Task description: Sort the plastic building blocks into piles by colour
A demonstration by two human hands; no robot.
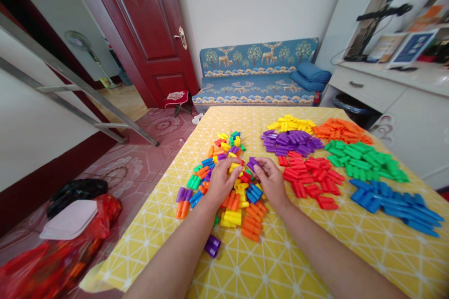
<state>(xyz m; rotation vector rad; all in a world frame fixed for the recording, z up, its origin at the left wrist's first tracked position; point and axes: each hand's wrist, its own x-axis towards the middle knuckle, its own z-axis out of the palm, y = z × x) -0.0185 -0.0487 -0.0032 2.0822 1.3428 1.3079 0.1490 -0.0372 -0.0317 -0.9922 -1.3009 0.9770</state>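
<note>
A mixed pile of plastic bullet-shaped blocks [224, 182] lies on a yellow patterned tablecloth [280, 261]. My left hand [220, 182] rests on the pile with its fingers curled around a yellow block [234, 166]. My right hand [270, 180] pinches a purple block [251, 164] just above the pile's right side. Sorted heaps lie to the right: yellow [291, 124], purple [291, 142], orange [342, 131], green [365, 159], red [310, 175] and blue [396, 201].
A lone purple block [212, 245] lies near the table's front left edge. A red bag with a white pad [70, 224] sits on the floor at left. A blue sofa [259, 74], a red door [147, 32] and a white cabinet [403, 98] stand beyond the table.
</note>
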